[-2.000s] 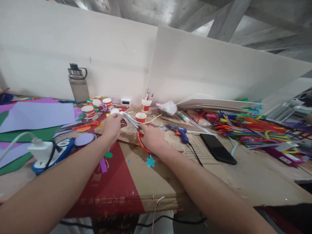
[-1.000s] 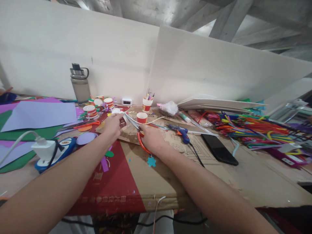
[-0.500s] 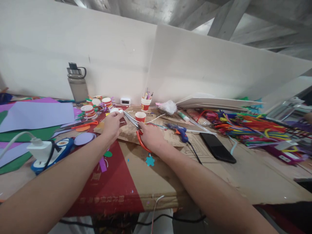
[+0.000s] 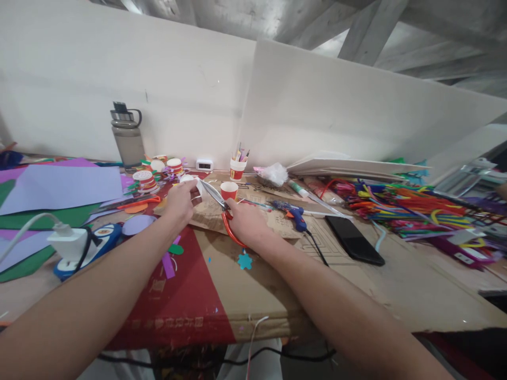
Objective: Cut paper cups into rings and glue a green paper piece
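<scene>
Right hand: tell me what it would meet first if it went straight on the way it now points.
The right hand holds scissors that lead the way, so probably the white piece in the left hand; depth is unclear, and the blades may be touching it.

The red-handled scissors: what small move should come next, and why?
Probably one small, careful snip: the right hand grips the red-handled scissors, and their tips appear to reach the white piece, likely paper, held in the left hand.

Cardboard-covered table (image 4: 269, 301): black phone (image 4: 354, 240), glue gun (image 4: 298, 218), grey bottle (image 4: 129, 141).
</scene>
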The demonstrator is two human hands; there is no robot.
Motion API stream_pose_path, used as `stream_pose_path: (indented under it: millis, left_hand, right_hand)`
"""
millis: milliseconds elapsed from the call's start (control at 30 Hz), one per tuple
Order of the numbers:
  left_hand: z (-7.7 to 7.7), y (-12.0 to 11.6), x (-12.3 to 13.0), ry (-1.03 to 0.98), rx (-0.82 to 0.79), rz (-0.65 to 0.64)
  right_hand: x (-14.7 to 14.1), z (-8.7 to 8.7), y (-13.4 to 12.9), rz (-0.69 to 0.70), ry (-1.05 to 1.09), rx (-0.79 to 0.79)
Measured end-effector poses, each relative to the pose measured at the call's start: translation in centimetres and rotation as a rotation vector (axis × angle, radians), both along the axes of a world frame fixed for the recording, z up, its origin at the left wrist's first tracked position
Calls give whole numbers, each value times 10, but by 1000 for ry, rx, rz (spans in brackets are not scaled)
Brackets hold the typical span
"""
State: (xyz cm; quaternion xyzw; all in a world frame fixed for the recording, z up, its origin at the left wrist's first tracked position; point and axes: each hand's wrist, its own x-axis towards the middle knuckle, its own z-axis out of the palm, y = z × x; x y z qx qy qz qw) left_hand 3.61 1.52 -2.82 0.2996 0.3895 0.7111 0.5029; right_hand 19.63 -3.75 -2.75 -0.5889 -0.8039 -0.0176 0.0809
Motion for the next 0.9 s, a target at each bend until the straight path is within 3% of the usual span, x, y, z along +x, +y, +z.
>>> stream_pose_path:
  millis: [300, 900]
  left_hand:
    - [-6, -7, 8, 26, 75, -122]
    - [1, -12, 9, 0, 67, -176]
  right_hand:
    - [3, -3, 3, -8, 35, 66]
    - [7, -7, 10, -26, 94, 58]
